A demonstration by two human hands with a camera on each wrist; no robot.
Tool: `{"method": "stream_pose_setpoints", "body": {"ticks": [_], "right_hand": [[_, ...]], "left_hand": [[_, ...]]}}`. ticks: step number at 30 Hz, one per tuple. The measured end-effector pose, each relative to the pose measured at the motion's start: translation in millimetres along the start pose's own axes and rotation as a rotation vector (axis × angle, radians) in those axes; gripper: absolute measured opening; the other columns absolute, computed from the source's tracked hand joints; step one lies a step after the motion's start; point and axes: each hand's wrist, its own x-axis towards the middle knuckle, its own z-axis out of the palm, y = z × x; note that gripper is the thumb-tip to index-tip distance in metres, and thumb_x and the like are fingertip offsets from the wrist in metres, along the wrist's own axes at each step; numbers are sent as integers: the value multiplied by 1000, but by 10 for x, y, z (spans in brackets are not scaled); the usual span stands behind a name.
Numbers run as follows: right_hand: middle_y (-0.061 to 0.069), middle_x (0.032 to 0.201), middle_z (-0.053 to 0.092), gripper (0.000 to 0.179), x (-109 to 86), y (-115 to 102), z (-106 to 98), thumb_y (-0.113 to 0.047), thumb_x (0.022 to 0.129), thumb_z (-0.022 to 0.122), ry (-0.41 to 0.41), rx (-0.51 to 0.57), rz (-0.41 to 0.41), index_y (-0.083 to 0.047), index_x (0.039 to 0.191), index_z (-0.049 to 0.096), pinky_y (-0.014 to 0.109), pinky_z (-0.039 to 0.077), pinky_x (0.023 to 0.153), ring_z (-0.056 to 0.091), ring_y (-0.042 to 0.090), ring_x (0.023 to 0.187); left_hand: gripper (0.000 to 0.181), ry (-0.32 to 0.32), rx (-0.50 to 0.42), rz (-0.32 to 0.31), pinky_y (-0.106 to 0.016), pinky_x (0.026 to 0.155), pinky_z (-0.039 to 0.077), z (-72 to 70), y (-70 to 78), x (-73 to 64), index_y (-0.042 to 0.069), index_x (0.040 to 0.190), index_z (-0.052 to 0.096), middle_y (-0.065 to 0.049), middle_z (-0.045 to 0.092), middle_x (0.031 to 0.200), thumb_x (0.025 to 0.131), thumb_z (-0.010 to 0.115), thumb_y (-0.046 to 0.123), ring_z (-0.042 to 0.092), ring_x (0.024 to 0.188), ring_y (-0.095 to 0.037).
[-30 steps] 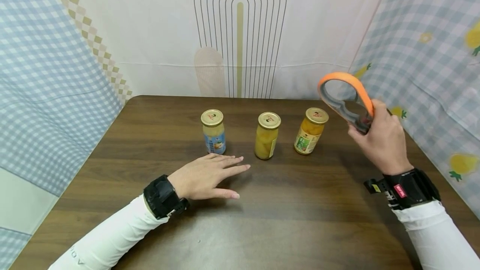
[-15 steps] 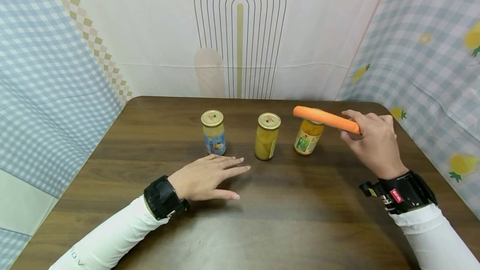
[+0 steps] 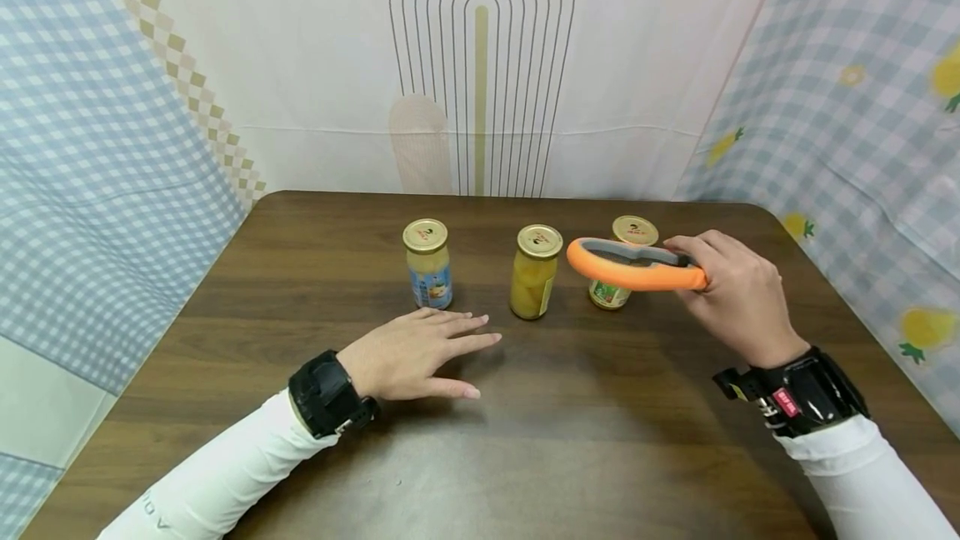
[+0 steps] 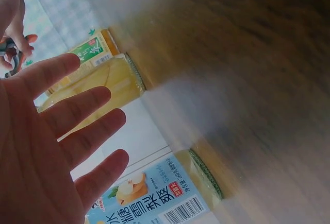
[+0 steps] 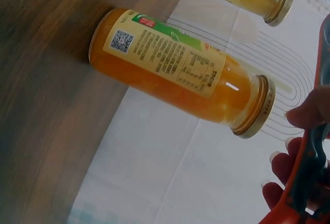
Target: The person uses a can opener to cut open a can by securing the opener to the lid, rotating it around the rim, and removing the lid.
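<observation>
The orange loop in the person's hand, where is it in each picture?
Head: right of centre, held by the right hand, partly covering the green-labelled jar; that's the orange loop.
Left wrist: the orange loop looks small, at the left edge, above the middle.
Right wrist: the orange loop runs along the right edge, cut off.
Shared landmark: the green-labelled jar, in all three views.

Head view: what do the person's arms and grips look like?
The left sleeve is white with grey lettering; the right sleeve is white. A black left wrist mount and black right wrist mount show, the latter bearing a red tag. The left grip and right grip wear no gloves.
</observation>
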Motion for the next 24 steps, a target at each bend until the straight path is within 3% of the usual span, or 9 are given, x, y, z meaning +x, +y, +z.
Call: {"method": "stream_pose_setpoints", "body": {"ticks": [7, 15, 24], "right_hand": [[9, 87, 64, 33, 2, -55, 16, 0, 74, 77, -36, -13, -91, -5, 106, 72, 47, 50, 63, 62, 28, 82], [10, 90, 58, 22, 10, -116, 45, -14, 81, 62, -84, 5, -143, -2, 99, 67, 46, 45, 70, 55, 30, 82], [7, 91, 55, 24, 7, -154, 85, -13, 74, 62, -189, 7, -183, -3, 96, 60, 41, 40, 69, 50, 25, 82]], "left_hand": [[78, -10, -6, -29, -51, 122, 31, -25, -25, -8, 36, 160, 28, 2, 32, 166, 95, 33, 78, 34, 152, -22], [77, -8, -14, -24, -51, 122, 31, -24, -24, -5, 35, 160, 29, 1, 33, 166, 95, 35, 77, 34, 152, -23], [77, 2, -11, -8, -51, 122, 31, -1, -17, -4, 35, 160, 29, 0, 34, 165, 96, 36, 77, 35, 152, -23]]}}
